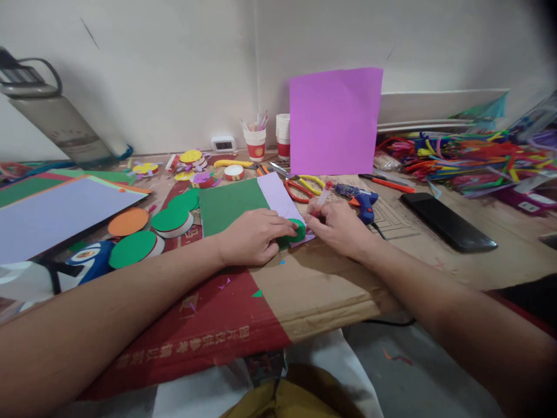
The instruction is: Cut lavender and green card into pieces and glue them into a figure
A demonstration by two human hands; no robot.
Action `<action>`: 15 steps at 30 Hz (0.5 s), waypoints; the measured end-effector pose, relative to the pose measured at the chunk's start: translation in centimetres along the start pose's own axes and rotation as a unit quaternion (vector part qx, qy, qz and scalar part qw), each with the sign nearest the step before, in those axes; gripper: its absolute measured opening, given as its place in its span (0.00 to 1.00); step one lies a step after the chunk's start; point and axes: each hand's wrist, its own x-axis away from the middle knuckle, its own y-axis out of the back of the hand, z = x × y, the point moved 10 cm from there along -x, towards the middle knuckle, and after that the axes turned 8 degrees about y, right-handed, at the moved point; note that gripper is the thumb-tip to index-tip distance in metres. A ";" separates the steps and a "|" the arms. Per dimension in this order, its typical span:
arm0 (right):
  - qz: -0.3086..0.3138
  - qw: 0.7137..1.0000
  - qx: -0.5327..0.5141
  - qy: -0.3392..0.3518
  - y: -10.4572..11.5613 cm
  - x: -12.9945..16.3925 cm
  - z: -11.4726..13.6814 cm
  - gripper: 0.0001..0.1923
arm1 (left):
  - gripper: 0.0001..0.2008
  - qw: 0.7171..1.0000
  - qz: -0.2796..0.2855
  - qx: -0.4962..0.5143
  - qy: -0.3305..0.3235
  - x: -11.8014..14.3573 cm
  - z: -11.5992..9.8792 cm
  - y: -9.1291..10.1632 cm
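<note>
A cluttered craft table against a pale wall, covered in flattened cardboard [331, 290], with your two hands meeting at its centre.

From nine o'clock, paper sheets [56, 215] and green-topped tape rolls [172, 222] lie well clear. Your left hand [252, 237] presses flat, fingers together, on a small green disc [299, 231] at the near corner of the lilac paper [278, 197], which overlaps green paper [230, 206]. Your right hand [339, 229], fingers clamped on a red-capped pen [322, 197], touches the disc's rim at three o'clock. If your left hand eases, the disc may slide and the line could wander; your knuckles also hide most of the disc. It looks round, flat and bright green. Scissors [300, 188] and a glue gun [363, 203] sit near, at one o'clock.
</note>
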 end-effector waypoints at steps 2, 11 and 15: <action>0.001 1.000 -0.001 0.004 0.0 0.0 0.1 0.09 | 0.22 1.000 0.000 0.002 0.001 0.0 0.0 0.0; 0.016 1.000 -0.012 -0.010 -0.3 0.2 0.4 0.09 | 0.22 1.000 0.002 0.001 0.001 0.0 0.0 0.0; 0.020 1.000 -0.020 -0.011 -0.3 0.2 0.6 0.08 | 0.22 1.000 0.001 -0.002 0.004 0.0 0.0 0.0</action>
